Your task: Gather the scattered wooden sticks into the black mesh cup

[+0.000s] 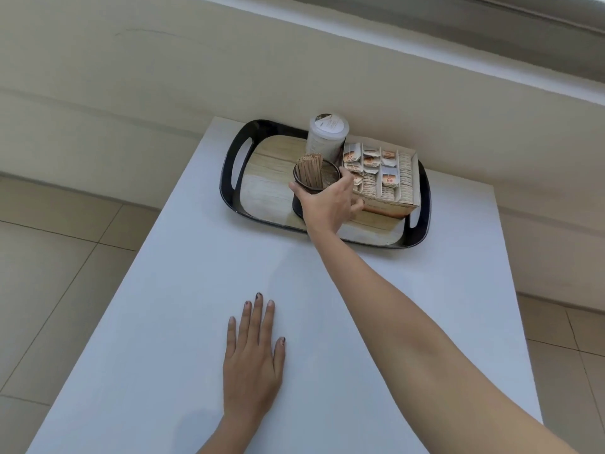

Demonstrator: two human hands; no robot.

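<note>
The right hand (327,204) reaches across the white rectangular table (327,290) and curls thumb and fingers round the rim of the black cylindrical mesh cup (302,194), which stands upright on the black-rimmed, wood-patterned serving tray (262,191). The thin wooden sticks (309,170) stand bundled in the cup, long axes near vertical, tips leaning up and left. The left hand (253,362) lies flat on the table, fingers straight. Just beside the cup are a cardboard box of tea bags (383,178) and a white lidded canister (327,136).

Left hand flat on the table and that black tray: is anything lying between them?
No. The head view shows only bare white table between the left hand and the tray.
</note>
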